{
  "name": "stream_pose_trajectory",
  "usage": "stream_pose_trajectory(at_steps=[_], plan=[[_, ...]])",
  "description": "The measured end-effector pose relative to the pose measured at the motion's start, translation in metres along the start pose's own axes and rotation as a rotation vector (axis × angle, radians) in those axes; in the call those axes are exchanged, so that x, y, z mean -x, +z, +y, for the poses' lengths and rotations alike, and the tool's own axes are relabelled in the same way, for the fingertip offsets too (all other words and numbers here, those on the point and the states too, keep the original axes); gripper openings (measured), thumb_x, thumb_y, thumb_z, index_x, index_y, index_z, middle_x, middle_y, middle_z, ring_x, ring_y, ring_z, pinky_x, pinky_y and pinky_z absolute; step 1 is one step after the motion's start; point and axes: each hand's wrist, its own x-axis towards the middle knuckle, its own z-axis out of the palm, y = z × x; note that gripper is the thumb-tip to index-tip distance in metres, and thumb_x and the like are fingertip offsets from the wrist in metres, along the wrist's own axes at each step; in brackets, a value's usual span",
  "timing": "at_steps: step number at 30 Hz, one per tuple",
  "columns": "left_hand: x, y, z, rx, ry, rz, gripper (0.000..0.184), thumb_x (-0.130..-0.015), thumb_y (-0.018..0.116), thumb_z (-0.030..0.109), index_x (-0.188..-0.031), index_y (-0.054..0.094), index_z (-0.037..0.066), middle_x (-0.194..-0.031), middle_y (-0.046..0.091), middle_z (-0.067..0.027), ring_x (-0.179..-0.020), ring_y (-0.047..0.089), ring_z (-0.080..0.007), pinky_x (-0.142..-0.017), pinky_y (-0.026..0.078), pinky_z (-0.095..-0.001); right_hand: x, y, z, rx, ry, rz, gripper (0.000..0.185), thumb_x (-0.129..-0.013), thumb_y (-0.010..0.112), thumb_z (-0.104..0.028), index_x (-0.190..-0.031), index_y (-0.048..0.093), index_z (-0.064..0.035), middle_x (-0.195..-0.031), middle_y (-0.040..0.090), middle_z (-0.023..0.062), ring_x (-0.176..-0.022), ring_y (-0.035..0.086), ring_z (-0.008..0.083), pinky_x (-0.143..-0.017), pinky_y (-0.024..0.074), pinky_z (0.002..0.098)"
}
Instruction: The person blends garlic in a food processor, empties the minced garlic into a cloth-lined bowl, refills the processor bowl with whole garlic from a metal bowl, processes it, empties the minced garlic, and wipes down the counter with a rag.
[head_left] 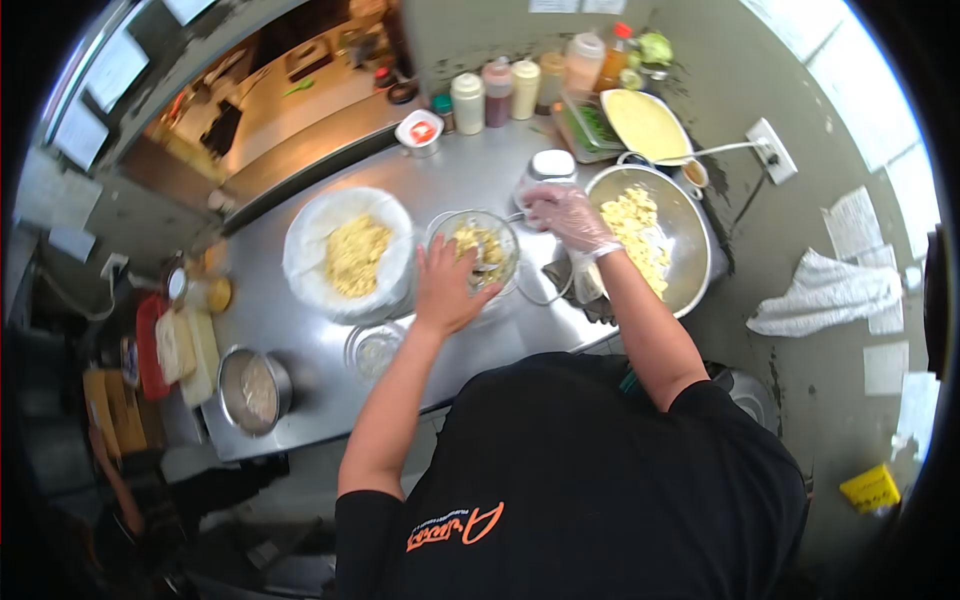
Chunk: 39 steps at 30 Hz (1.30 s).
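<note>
My bare left hand (445, 292) rests against the near left side of a clear glass bowl (512, 262), fingers spread along the rim and thumb across the front. Inside the bowl are yellow chopped bits and a metal piece that looks like a blade. My right hand (572, 218), in a clear plastic glove, is to the right of the bowl with its fingers curled; what they hold, if anything, is hidden. Just beyond it stands a white-topped appliance (552, 166). A large metal bowl (692, 258) with yellow chunks (632, 225) lies right of my right forearm.
A lined tub (303, 240) of yellow crumbly food (358, 255) stands left. Nearer are a clear round container (374, 355) and a metal pot (234, 372). Squeeze bottles (467, 103) line the back wall. A white cord (725, 149) runs to the wall outlet (771, 150).
</note>
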Motion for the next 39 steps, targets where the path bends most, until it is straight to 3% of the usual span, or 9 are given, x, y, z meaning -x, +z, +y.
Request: stream_pose_trajectory(at_steps=[3, 6, 12, 15, 20, 24, 26, 32, 39], plan=[[-0.002, 0.001, -0.017, 0.009, 0.107, -0.045, 0.074, -0.081, 0.067, 0.054, -0.136, 0.051, 0.007, -0.142, 0.040, -0.0260, -0.141, 0.023, -0.0435, -0.114, 0.014, -0.0617, 0.029, -0.063, 0.061, 0.113, -0.102, 0.255, 0.024, -0.088, 0.059, -0.010, -0.108, 0.067, -0.0017, -0.102, 0.070, 0.0167, -0.091, 0.068, 0.0261, -0.084, 0.0536, 0.0352], [0.001, 0.012, -0.002, -0.034, 0.007, -0.025, 0.082, -0.081, 0.066, 0.058, -0.139, 0.046, 0.004, -0.147, 0.031, -0.0311, -0.142, 0.020, -0.0469, -0.113, 0.013, -0.0629, 0.077, -0.107, 0.094, 0.697, 0.421, 0.228, 0.071, -0.089, 0.058, -0.049, -0.136, 0.049, 0.0021, -0.136, 0.051, 0.0266, -0.130, 0.047, 0.0394, -0.110, 0.0350, 0.0398], [0.019, 0.041, 0.063, -0.083, -0.286, 0.077, 0.087, -0.084, 0.061, 0.059, -0.141, 0.039, -0.004, -0.149, 0.018, -0.0381, -0.142, 0.010, -0.0526, -0.109, 0.008, -0.0702, 0.115, -0.042, 0.113, 0.835, 0.483, 0.223, 0.088, -0.078, 0.067, -0.049, -0.146, 0.035, -0.0031, -0.138, 0.046, 0.0279, -0.129, 0.043, 0.0432, -0.110, 0.0340, 0.0421], [0.021, 0.038, 0.068, -0.105, -0.252, 0.129, 0.082, -0.086, 0.059, 0.056, -0.138, 0.042, -0.005, -0.150, 0.017, -0.0373, -0.142, 0.009, -0.0526, -0.107, 0.007, -0.0727, 0.094, -0.038, 0.096, 0.844, 0.671, 0.177, 0.079, -0.080, 0.065, -0.043, -0.144, 0.039, -0.0062, -0.136, 0.048, 0.0256, -0.133, 0.039, 0.0417, -0.110, 0.0335, 0.0429], [0.009, 0.012, 0.044, -0.053, -0.165, 0.122, 0.069, -0.086, 0.062, 0.053, -0.129, 0.054, -0.001, -0.151, 0.021, -0.0326, -0.142, 0.009, -0.0519, -0.107, 0.007, -0.0724, 0.088, -0.054, 0.148, 0.797, 0.362, 0.343, 0.046, -0.077, 0.065, -0.009, -0.122, 0.059, -0.0124, -0.110, 0.060, 0.0282, -0.096, 0.065, 0.0374, -0.084, 0.0517, 0.0453], [0.014, 0.021, 0.012, 0.096, -0.091, 0.128, 0.061, -0.085, 0.064, 0.050, -0.127, 0.058, 0.005, -0.151, 0.024, -0.0305, -0.142, 0.010, -0.0520, -0.108, 0.009, -0.0717, 0.085, -0.111, 0.220, 0.184, 0.571, 0.523, 0.041, -0.079, 0.068, -0.012, -0.119, 0.060, -0.0103, -0.090, 0.066, 0.0115, -0.081, 0.065, 0.0235, -0.067, 0.0522, 0.0382], [0.019, 0.024, 0.008, 0.123, -0.099, 0.142, 0.061, -0.085, 0.064, 0.049, -0.128, 0.057, 0.005, -0.150, 0.024, -0.0311, -0.142, 0.010, -0.0525, -0.108, 0.010, -0.0713, 0.108, -0.124, 0.129, -0.147, 0.744, 0.512, 0.036, -0.079, 0.067, -0.017, -0.114, 0.061, -0.0096, -0.085, 0.062, 0.0038, -0.071, 0.060, 0.0166, -0.058, 0.0471, 0.0304], [0.021, 0.037, 0.038, 0.051, -0.225, 0.180, 0.071, -0.085, 0.063, 0.052, -0.132, 0.051, 0.001, -0.149, 0.015, -0.0382, -0.142, 0.008, -0.0544, -0.108, 0.013, -0.0703, 0.113, -0.105, 0.052, -0.752, 0.287, 0.376, 0.045, -0.078, 0.066, -0.023, -0.121, 0.056, -0.0155, -0.097, 0.062, 0.0035, -0.076, 0.057, 0.0142, -0.062, 0.0456, 0.0265], [0.026, 0.038, 0.041, 0.117, -0.236, 0.196, 0.072, -0.085, 0.064, 0.052, -0.134, 0.049, 0.001, -0.152, 0.010, -0.0360, -0.142, 0.006, -0.0540, -0.108, 0.011, -0.0700, 0.012, 0.032, -0.034, -0.086, 0.078, -0.189, 0.026, -0.076, 0.068, -0.011, -0.101, 0.062, -0.0074, -0.090, 0.059, 0.0032, -0.078, 0.057, 0.0106, -0.067, 0.0526, 0.0271]])
